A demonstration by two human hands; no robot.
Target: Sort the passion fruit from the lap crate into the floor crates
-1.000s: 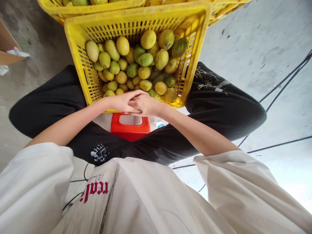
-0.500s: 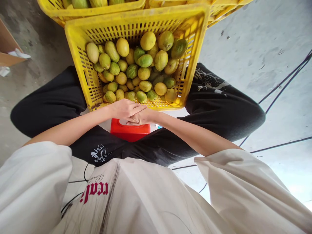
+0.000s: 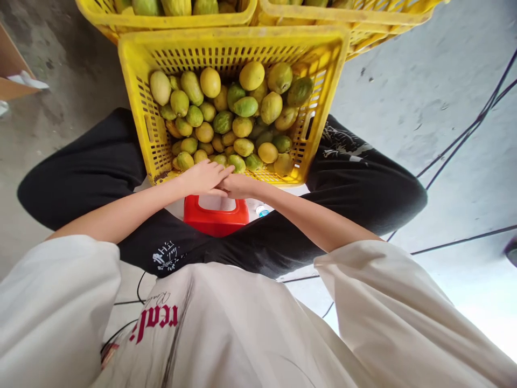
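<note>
My left hand [image 3: 204,178] has its fingers stretched out and lies against my right hand [image 3: 241,186], partly over it. Nothing shows in the left fingers, while the right fingers are mostly hidden beneath them. Both hands are over the near rim of a yellow plastic crate [image 3: 135,108]. Inside the crate lie many yellow and green lemon-like fruits [image 3: 242,127], some with brownish, blemished skin. A red plastic object [image 3: 216,223] with a wide rounded opening sits just below my hands, between my legs.
More yellow crates [image 3: 194,21] with fruit stand beyond the near one. Black cables [image 3: 460,137] run across the grey floor at right. A cardboard box [image 3: 10,59] is at the left edge. A small white-and-blue object [image 3: 262,212] lies beside the red one.
My joined hands drew back from over the fruits to the crate's near rim, then loosened, the left fingers spreading apart. The view shifted slightly, so the crates appear lower.
</note>
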